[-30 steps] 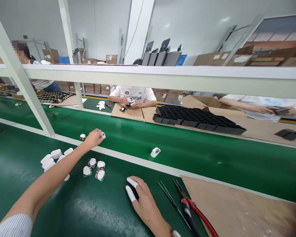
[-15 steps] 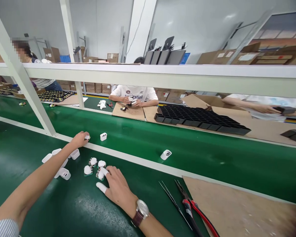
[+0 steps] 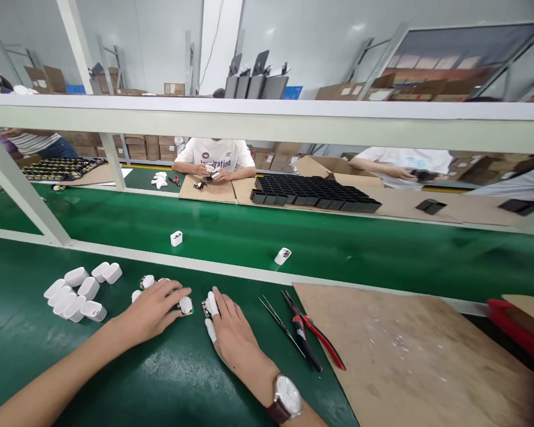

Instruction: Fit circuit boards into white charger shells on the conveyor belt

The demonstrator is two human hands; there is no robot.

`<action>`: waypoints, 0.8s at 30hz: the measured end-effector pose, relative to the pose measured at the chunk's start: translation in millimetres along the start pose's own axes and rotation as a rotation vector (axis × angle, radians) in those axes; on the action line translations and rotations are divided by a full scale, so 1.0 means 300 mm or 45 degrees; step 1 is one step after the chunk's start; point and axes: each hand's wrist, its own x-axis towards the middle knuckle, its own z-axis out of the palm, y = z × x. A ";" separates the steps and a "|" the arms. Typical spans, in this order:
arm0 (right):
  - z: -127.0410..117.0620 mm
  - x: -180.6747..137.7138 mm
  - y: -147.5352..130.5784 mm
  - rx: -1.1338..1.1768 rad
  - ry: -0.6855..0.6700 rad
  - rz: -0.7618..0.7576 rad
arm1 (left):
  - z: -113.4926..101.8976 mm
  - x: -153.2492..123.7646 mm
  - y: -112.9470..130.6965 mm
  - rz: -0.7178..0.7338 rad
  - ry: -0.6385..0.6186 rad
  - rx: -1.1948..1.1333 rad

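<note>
My left hand (image 3: 158, 307) is closed at the fingertips on a small circuit board with a round white top (image 3: 186, 305), low over the green table. More such boards, one with a white top (image 3: 148, 281), lie behind and partly under that hand. To the right, my right hand (image 3: 237, 332), with white finger cots on thumb and index finger, pinches another circuit board (image 3: 205, 308), mostly hidden by the fingers. Several white oval plastic housings (image 3: 75, 276) are grouped left of my left hand.
Tweezers (image 3: 281, 325) and red-handled pliers (image 3: 309, 332) lie right of my right hand, beside a brown board (image 3: 382, 350). Two white housings (image 3: 176, 238) sit on the green belt (image 3: 231, 237) beyond a pale rail. Across it, co-workers handle parts near black trays (image 3: 315, 193).
My left hand has come back from the rail toward my right hand with a circuit board. My right hand has shifted right with another board. The view has turned to the right.
</note>
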 end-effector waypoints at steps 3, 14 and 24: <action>-0.002 0.006 -0.003 0.148 -0.043 0.067 | -0.114 -0.038 -0.064 -0.121 0.129 0.062; -0.096 0.029 0.121 0.563 -0.212 0.037 | -0.206 -0.493 -0.297 -0.364 0.102 0.487; -0.069 0.032 0.080 0.247 0.031 -0.141 | -0.145 -0.188 0.033 -0.167 -0.099 -0.231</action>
